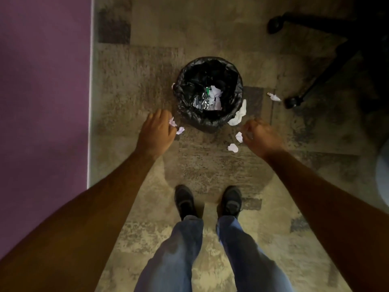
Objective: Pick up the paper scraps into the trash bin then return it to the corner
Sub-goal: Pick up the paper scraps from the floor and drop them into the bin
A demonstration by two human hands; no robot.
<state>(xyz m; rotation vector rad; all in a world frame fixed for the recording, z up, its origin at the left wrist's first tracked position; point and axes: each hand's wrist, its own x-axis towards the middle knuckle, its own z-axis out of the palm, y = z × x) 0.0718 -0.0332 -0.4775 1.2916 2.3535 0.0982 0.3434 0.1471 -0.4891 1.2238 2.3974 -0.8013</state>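
A round trash bin (229,121) lined with a black bag stands on the carpet, with crumpled paper and foil inside. My left hand (156,131) is just left of the bin, fingers curled on a white paper scrap (172,122). Another scrap (180,130) lies on the floor beside it. My right hand (261,135) is right of the bin, fingers closed around a small scrap (239,137). A loose scrap (233,147) lies below it. A larger white paper (239,114) leans against the bin's right side. One more scrap (273,96) lies further right.
A purple wall (42,102) runs down the left side. A black office chair base with castors (294,101) stands at the upper right. My feet in dark shoes (185,201) are on the patterned carpet behind the bin. A pale object (384,175) sits at the right edge.
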